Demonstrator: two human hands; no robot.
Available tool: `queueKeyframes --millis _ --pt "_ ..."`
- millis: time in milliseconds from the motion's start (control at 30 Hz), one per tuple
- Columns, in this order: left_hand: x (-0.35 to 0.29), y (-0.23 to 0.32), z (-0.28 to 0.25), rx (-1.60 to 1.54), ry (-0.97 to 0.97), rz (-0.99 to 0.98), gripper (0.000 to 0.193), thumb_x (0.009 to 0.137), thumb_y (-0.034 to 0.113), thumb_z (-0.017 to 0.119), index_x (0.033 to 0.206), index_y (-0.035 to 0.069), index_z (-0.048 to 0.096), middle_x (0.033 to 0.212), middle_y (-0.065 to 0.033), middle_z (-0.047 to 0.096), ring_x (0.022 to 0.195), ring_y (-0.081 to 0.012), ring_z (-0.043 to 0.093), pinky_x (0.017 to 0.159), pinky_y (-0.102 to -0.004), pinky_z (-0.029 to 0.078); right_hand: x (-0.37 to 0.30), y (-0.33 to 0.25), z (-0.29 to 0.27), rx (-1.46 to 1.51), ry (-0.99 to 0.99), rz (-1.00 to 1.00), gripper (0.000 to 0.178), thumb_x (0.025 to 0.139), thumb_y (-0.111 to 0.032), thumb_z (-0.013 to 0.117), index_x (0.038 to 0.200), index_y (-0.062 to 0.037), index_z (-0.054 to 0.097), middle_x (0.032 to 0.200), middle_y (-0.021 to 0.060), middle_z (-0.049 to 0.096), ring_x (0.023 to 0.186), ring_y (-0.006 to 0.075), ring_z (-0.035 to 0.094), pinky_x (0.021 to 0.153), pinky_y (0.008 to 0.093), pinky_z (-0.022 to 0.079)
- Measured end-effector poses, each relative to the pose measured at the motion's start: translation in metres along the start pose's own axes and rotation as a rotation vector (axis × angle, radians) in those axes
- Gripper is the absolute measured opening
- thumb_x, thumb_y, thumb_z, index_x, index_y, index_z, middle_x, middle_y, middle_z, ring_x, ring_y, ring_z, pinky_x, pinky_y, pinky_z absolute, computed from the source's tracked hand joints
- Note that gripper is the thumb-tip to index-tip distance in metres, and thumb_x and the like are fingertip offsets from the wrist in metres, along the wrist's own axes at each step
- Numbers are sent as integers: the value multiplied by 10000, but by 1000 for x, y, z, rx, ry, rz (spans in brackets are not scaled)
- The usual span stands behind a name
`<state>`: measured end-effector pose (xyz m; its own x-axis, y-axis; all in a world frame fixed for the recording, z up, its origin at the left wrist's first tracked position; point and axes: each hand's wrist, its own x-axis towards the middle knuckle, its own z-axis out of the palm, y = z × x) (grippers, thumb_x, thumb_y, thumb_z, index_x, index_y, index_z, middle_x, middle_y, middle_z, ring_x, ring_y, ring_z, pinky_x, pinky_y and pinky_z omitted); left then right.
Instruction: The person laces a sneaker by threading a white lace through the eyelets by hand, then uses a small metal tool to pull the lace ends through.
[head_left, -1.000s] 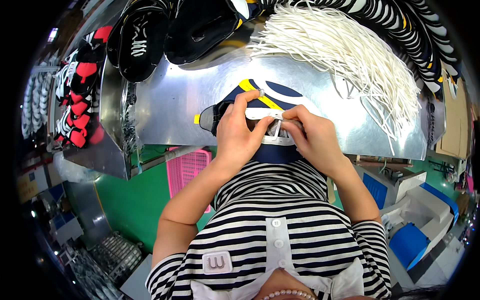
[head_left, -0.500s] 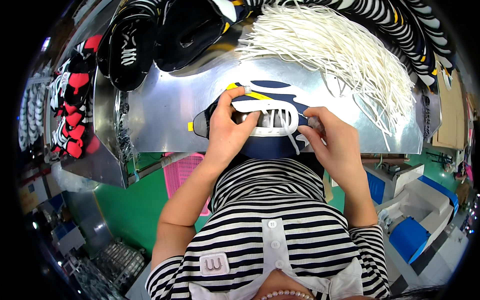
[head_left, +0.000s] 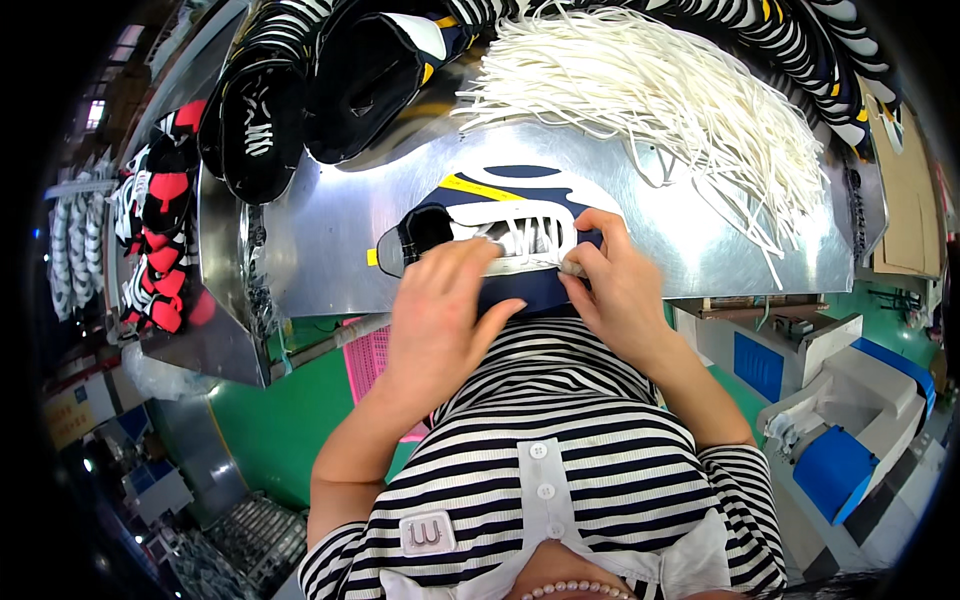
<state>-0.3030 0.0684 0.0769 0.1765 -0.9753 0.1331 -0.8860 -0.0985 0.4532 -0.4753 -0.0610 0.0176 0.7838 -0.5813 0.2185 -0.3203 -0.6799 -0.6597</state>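
A flat shoe upper (head_left: 535, 180) in navy and white with a yellow stripe lies on the metal table in front of me. White shoelace (head_left: 545, 235) crosses its opening in several strands toward the right end. My left hand (head_left: 435, 310) is over the near left part of the upper, fingers stretched and thumb apart, slightly blurred. At the near right edge of the lace opening, my right hand (head_left: 620, 290) pinches the shoelace between thumb and fingers. A pale wrap covers one of its fingertips, and the lace end itself is hidden there.
A large heap of white laces (head_left: 650, 90) lies at the back right of the metal table (head_left: 330, 230). Dark uppers (head_left: 365, 80) line the far edge. Red, black and white pieces (head_left: 160, 230) hang at left. A pink basket (head_left: 368, 355) stands below the table.
My left hand has let go of the upper's far edge and drawn back toward me. My right hand has moved left and nearer, to the near row of lace holes.
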Motion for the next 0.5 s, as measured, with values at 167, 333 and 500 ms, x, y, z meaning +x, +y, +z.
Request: queueKeyframes --millis 167,333,500 --pt "22 -19 31 -188 174 -60 226 761 68 762 903 8 597 847 -137 613 793 -331 607 709 -388 477 -5 -21 -22 100 -62 -144 248 727 -74 719 908 -78 548 875 74 593 689 257 624 571 379 493" --pt "35 -33 34 -156 308 -24 218 776 51 756 916 5 596 837 -142 618 765 -336 601 695 -396 470 -47 -21 -19 319 -193 -294 212 773 -12 709 971 -73 666 767 60 664 611 192 641 533 277 498" --pt "39 -12 49 -154 377 209 256 759 102 800 899 20 602 822 -144 628 757 -330 627 698 -418 501 -25 6 -28 500 249 201 177 889 -78 661 1052 -29 708 914 127 708 810 180 659 749 290 512"
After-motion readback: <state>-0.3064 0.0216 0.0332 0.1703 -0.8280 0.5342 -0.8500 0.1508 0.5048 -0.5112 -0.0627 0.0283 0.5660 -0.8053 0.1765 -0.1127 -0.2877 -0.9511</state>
